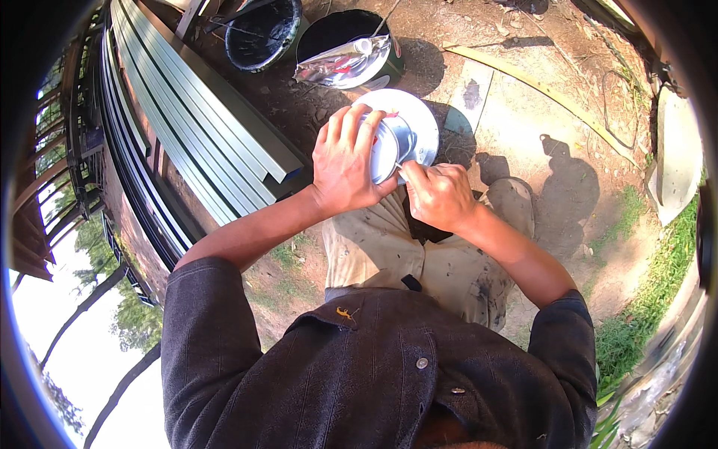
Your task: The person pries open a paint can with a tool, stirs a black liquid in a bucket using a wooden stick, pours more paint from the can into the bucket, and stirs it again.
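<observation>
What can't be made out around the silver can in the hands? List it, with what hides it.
- Head view: the silver can front, covered by the left hand.
- Whatever the right hand pinches at the can: too small, fingers hide it.
- The white lid underside.
- The black bucket contents: in shadow.

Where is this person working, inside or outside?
Outside, probably a yard used for painting or building: bare dirt ground in sunlight, grass at the edge, a stack of long metal channels, and black buckets.
</observation>
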A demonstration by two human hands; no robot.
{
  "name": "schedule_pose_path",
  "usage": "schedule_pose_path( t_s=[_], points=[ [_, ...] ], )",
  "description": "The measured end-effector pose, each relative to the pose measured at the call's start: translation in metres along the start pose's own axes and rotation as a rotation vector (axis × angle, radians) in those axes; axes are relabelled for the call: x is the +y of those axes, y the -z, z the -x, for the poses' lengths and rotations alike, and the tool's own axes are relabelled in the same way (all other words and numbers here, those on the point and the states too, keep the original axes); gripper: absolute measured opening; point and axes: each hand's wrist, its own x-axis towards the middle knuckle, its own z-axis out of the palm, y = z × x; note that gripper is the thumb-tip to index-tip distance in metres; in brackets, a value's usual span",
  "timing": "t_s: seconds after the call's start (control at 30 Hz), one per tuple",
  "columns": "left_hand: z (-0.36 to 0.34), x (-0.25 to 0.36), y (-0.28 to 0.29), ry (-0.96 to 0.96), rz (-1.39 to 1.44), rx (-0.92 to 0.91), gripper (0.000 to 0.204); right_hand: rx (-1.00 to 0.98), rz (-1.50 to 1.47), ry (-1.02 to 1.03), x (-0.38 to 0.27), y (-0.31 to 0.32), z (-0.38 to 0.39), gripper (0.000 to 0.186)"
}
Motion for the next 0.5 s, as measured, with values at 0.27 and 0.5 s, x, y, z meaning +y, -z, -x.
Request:
schedule_pose_path(
  t_s=[0.27,0.5],
  points=[
    [0.000,-0.005,0.001,-0.013,-0.043,-0.040,0.102,0.228,-0.182,0.139,0.024,-0.031,-0.002,0.018],
    [-0.004,-0.002,0.000,-0.012,-0.016,-0.041,0.100,0.219,-0.161,-0.024,0.007,-0.029,0.008,0.018]
  ],
)
